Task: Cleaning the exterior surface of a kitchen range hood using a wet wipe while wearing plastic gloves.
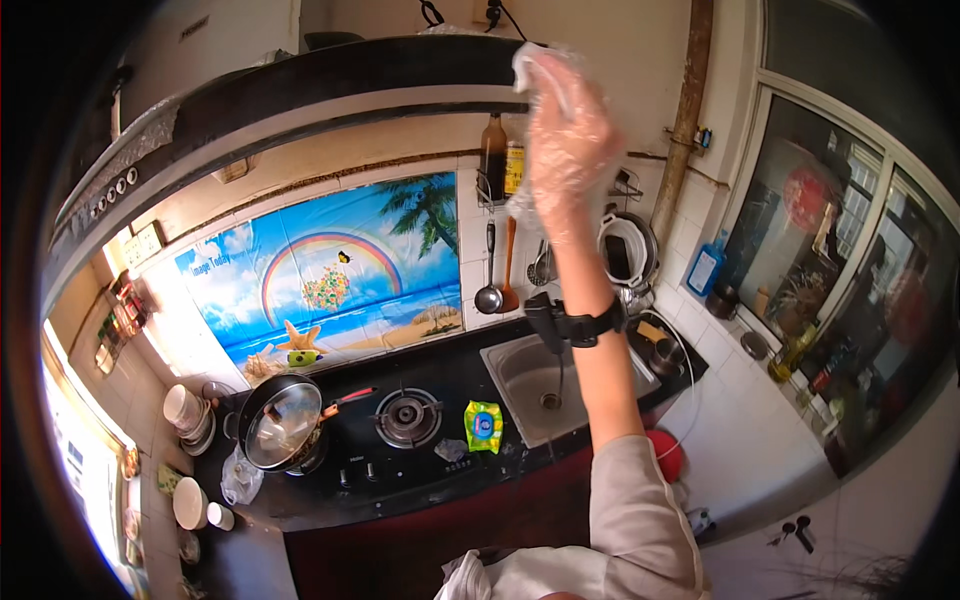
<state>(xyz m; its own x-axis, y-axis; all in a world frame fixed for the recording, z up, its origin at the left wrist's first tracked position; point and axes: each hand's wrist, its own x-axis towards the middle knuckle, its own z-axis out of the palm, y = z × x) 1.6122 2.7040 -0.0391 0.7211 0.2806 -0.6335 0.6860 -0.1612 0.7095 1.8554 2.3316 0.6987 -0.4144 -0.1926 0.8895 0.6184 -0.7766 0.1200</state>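
My right hand (574, 142), in a thin clear plastic glove, is raised at the right end of the dark range hood (352, 71). A white cloth or wipe (527, 64) is held in its fingers at the hood's end; whether it presses on the surface I cannot tell. A black strap with a small device (596, 328) circles my wrist. My left hand is out of view. Below lies the black gas hob, with a bare burner (407, 417) and a green-and-yellow wipes packet (484, 427). Beside the packet is a crumpled clear piece of plastic (451, 450).
A lidded wok (283, 424) covers the left burner. The steel sink (517, 382) is under my forearm. A ladle (489, 298) and a spatula (509, 297) hang on the wall below a rack with a dark bottle (493, 150). Bowls (190, 504) stand at the left.
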